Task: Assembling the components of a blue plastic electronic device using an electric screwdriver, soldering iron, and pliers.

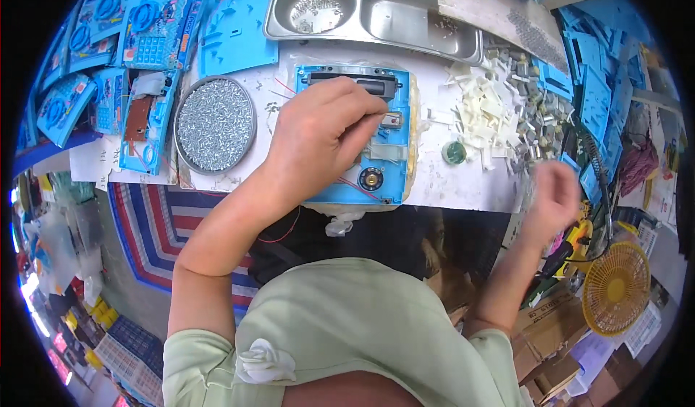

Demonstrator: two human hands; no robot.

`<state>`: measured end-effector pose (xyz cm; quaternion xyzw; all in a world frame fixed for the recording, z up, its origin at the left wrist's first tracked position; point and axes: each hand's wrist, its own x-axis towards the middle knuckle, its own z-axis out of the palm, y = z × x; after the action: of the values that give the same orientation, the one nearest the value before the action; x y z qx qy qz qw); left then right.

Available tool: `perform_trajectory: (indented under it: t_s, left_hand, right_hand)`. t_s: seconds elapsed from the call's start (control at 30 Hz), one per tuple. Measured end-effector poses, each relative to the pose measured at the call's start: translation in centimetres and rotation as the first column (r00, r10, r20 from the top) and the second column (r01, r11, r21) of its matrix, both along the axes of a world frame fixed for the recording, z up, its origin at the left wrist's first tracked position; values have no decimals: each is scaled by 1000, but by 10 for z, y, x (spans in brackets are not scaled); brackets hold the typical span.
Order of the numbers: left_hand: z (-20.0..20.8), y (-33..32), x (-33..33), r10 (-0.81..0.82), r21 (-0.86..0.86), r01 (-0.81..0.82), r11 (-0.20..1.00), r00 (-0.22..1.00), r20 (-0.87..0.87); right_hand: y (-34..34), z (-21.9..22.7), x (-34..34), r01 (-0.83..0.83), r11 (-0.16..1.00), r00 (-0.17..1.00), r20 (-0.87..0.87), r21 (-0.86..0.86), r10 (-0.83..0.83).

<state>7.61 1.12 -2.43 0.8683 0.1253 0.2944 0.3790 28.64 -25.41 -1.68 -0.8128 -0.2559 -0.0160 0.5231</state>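
Observation:
My left hand [329, 136] is over an open blue plastic housing [398, 183]. Its thumb and forefinger are pinched together at a small silvery motor-like part [392, 120] on the housing's right side. A black slotted piece [362, 83] crosses the top of the housing, and a round black speaker-like disc [371, 180] is near its bottom. Thin red wires run out from under my left hand, which hides the housing's left part. Off to the right, my right hand [556, 196] is in the air by the table's front edge, its fingers curled and smeared by motion.
A round tray of screws [215, 125] stands left of the housing. Behind is a steel compartment tray [413, 18]. White plastic pieces [486, 107] and small metal parts [536, 107] are heaped at right. Blue housings [152, 31] pile up at left. A yellow fan [615, 289] is at lower right.

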Motion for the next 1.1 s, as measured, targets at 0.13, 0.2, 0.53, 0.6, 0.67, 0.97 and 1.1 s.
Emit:
perform_trajectory:
  t_s: [0.13,0.2,0.53,0.6,0.67,0.97,1.1]
  left_hand:
    - [-4,0,1,-19,193,16,981,1000,10]
    - [-4,1,2,-29,237,25,971,1000,13]
    - [-13,-8,5,38,253,-30,967,999,-26]
    - [-13,-11,5,65,244,-51,969,997,-49]
    - [-13,-10,7,80,230,-63,971,995,-64]
    - [-12,-12,14,79,229,-53,972,991,-107]
    - [-12,-13,12,98,246,-69,967,989,-109]
  right_hand:
    - [-111,7,78,404,799,860,-483,446,-166]
    - [-131,14,90,548,688,772,-604,476,-197]
    - [-163,35,129,355,894,908,-328,274,-260]
    - [-173,43,102,464,787,882,-295,408,-367]
    - [-148,50,59,471,701,882,-296,535,-366]
    - [-8,-6,-59,-225,935,948,-159,275,275]
    - [22,-7,-63,-452,855,851,-164,253,498]
